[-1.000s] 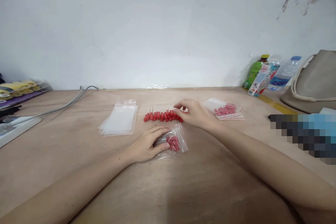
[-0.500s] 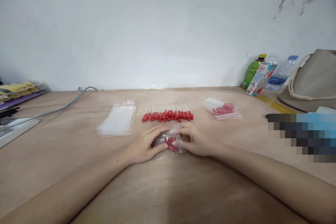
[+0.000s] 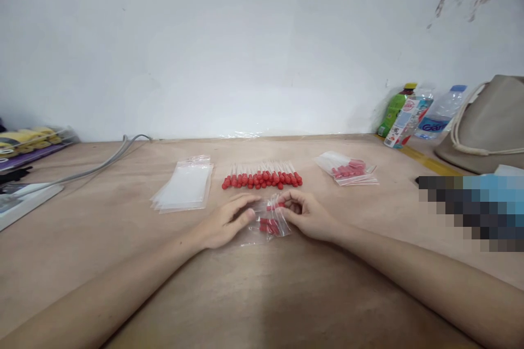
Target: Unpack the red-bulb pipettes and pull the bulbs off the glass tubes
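Note:
A clear plastic zip bag (image 3: 254, 235) lies on the table between my hands, with several small red pieces (image 3: 269, 226) showing through it. My right hand (image 3: 309, 215) pinches the bag's right side, where another red piece lies by the fingertips. On the left, my left hand (image 3: 227, 221) is open, thumb and fingers apart, beside the bag's left edge; whether it touches the film I cannot tell. Just beyond my hands is a row of thin pale sticks with round red heads (image 3: 262, 179), heads toward me.
Flat plastic bags (image 3: 184, 185) are fanned out at the left. Bags with red pieces (image 3: 347, 169) lie at the right. Farther right stand bottles (image 3: 395, 112), a carton (image 3: 403, 122) and a grey bag (image 3: 487, 125). A cable (image 3: 102, 162) runs to a white power strip (image 3: 33, 202).
My left hand has drawn slightly left, its thumb off the red pieces. The bag lies flatter, and one red piece now shows apart from the others near my right fingertips.

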The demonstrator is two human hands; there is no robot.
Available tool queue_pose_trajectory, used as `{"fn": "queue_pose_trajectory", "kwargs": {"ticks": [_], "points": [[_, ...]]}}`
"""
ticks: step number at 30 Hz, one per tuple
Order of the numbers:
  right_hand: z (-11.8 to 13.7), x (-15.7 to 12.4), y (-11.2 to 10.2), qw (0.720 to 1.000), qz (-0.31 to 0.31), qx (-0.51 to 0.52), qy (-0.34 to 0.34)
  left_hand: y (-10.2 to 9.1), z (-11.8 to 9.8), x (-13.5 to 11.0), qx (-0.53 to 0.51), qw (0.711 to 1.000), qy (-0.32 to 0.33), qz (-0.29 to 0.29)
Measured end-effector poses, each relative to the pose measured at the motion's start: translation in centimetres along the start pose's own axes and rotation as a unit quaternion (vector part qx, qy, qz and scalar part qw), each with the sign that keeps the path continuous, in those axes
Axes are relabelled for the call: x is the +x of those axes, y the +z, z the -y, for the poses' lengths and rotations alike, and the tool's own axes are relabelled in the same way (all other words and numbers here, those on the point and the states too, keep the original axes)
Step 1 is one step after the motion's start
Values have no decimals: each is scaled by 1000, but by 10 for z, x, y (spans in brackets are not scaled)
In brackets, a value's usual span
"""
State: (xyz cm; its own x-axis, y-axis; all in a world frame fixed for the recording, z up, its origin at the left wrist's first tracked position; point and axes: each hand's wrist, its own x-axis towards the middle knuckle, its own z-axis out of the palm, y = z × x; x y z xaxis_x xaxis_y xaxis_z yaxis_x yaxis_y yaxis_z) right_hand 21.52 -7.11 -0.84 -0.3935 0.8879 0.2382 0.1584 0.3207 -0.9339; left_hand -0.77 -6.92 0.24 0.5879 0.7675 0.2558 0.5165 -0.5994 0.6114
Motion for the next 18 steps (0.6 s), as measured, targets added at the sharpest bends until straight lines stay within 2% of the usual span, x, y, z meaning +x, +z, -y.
{"fn": "queue_pose_trajectory", "kwargs": {"ticks": [2, 4, 7, 9, 13, 16, 18], "points": [[0, 1, -6, 998, -56, 15, -9, -5, 5, 3, -59, 998, -17, -18], [1, 4, -15, 992, -119, 30, -17, -11, 8, 8, -64, 995, -30, -67], [-1, 11, -29, 970, -235, 39, -48, -20, 10, 18, 64, 987, -16, -149], [-2, 16, -38, 953, -292, 44, -68, -23, 13, 27, 167, 971, 15, -168], [-4, 22, -49, 928, -362, 40, -75, -24, 22, 44, 277, 948, 33, -150], [-5, 24, -51, 920, -383, 35, -75, -24, 25, 50, 282, 947, 41, -145], [-4, 25, -49, 921, -379, 40, -82, -27, 25, 48, 262, 947, 43, -181]]}}
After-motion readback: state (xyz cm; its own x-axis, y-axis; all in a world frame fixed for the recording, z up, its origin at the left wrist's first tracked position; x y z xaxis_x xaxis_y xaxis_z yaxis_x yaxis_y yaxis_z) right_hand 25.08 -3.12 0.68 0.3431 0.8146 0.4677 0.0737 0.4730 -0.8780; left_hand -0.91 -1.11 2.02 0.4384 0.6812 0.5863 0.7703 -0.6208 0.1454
